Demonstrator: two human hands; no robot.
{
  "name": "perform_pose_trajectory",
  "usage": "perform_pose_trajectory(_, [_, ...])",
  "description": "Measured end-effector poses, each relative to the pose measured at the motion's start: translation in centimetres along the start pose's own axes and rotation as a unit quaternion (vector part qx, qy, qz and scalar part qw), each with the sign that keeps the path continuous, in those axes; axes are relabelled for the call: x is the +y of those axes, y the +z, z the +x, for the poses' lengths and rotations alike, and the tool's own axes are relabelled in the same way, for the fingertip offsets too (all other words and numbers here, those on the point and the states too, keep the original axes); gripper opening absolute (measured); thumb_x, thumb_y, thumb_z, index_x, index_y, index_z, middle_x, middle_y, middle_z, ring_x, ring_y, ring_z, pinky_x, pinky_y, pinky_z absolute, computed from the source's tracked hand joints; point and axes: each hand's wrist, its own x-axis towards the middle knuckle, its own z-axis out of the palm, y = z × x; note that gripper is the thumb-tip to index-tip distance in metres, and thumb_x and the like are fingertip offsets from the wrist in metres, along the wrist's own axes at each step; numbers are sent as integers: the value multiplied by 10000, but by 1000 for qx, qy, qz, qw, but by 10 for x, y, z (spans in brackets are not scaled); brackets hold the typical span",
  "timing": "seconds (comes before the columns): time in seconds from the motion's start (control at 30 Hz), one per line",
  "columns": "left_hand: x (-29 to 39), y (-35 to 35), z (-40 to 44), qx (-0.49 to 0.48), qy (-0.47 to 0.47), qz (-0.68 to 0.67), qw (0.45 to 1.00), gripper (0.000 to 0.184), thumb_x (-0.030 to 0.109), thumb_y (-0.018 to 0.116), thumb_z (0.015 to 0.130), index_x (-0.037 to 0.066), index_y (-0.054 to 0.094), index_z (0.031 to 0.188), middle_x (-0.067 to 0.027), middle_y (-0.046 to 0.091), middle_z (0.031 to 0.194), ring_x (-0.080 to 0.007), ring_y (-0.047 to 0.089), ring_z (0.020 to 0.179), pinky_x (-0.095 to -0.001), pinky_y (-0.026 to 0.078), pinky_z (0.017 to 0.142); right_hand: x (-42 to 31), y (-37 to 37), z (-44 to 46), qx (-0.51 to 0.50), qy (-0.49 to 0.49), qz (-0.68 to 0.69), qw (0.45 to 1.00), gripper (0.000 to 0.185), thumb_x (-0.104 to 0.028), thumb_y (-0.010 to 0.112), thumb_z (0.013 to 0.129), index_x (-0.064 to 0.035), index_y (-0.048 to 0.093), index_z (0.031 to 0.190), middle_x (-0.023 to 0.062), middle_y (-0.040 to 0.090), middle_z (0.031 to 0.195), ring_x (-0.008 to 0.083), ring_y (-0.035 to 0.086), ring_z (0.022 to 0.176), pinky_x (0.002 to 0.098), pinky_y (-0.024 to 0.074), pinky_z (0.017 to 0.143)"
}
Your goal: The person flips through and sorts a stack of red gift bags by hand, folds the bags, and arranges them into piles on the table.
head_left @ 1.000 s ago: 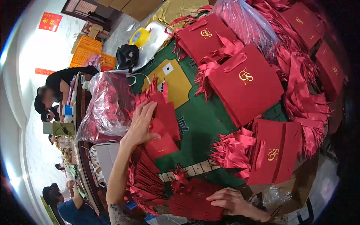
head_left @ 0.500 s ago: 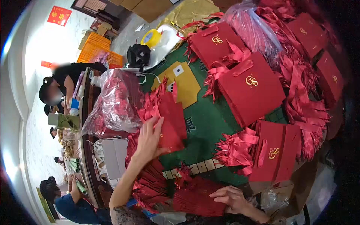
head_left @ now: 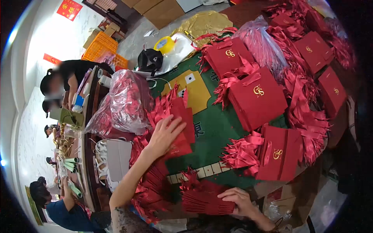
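My left hand (head_left: 166, 134) lies over a pile of red paper gift bags (head_left: 178, 150) with ribbon handles, its fingers spread and stretched out. The hand hides part of the top bag. Close to my body, a fanned stack of red gift bags (head_left: 204, 199) stands with its edges toward me. My right hand (head_left: 237, 201) grips the right end of that stack, fingers bent over it. Left of the stack, more bundled red bags (head_left: 153, 182) lie beneath my left forearm.
Piles of red bags with gold lettering (head_left: 258, 99) cover the right side of the green table mat (head_left: 208, 147). A plastic-wrapped red bundle (head_left: 128, 103), a grey bag (head_left: 119, 163) and a black cap (head_left: 150, 61) lie left and behind. People sit at another table (head_left: 90, 182).
My left hand has shifted slightly up and right over the bag pile, its fingers more spread. The right hand stays on its stack. The camera view has tilted a little.
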Motion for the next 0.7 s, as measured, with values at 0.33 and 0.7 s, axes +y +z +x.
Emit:
perform_pose_trajectory(0.33, [-4, 1, 10, 73, 30, 130, 988, 240, 129, 595, 788, 120, 600, 1028, -40, 549, 1031, -234, 490, 1074, -375, 384, 977, -12, -2, 9, 4, -31, -49, 998, 448, -65, 791, 668, -65, 548, 1044, 139, 678, 1075, 308, 657, 914, 394, 511, 806])
perform_pose_trajectory(0.7, [-49, -46, -8, -35, 47, -135, 989, 179, 174, 735, 709, 154, 669, 873, -16, 626, 931, -254, 567, 963, -401, 438, 844, -19, 8, 3, 54, 16, -54, 997, 347, -85, 750, 758, -32, 564, 1045, 147, 667, 1062, 308, 654, 938, 368, 508, 813])
